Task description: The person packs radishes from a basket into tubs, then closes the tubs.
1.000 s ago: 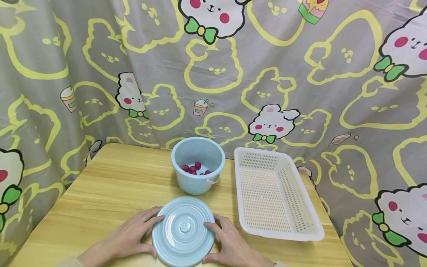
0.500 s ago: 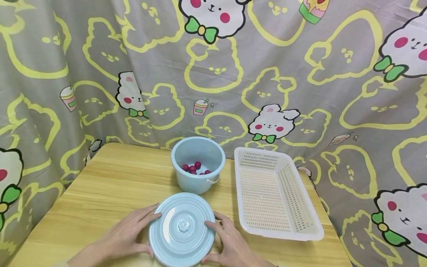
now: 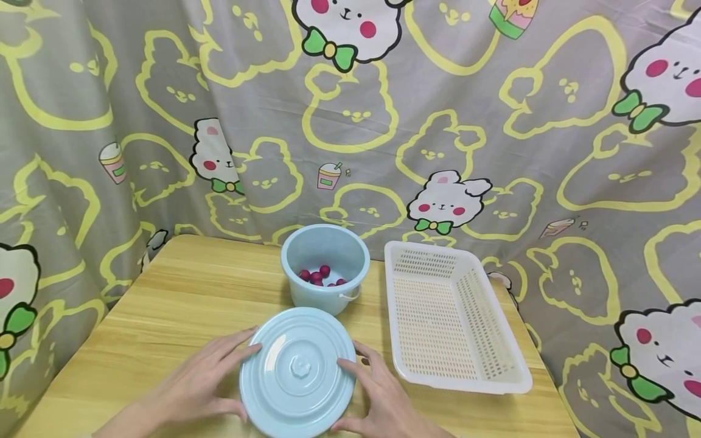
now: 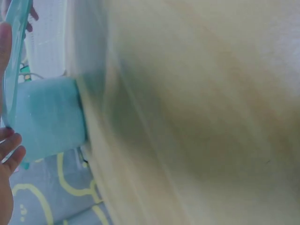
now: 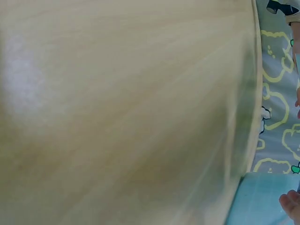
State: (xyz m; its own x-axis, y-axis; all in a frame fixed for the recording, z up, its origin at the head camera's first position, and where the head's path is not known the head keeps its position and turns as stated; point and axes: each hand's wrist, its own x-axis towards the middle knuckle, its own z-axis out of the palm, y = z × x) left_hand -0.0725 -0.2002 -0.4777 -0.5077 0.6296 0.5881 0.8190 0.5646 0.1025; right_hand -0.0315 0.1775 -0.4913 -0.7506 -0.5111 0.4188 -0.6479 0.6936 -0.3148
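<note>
Both hands, left hand (image 3: 205, 380) at nine o'clock, right hand (image 3: 378, 395) at three, fingers curled on lid (image 3: 297, 372); rim pinch, likely slipping onto worktop (image 3: 181, 304).

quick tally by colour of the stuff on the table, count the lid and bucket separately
light blue: 2, the lid and the bucket
white: 1, the mesh basket
dark red: at least 5 small round fruits showing in the bucket, more may be hidden
total: 8 at least
</note>
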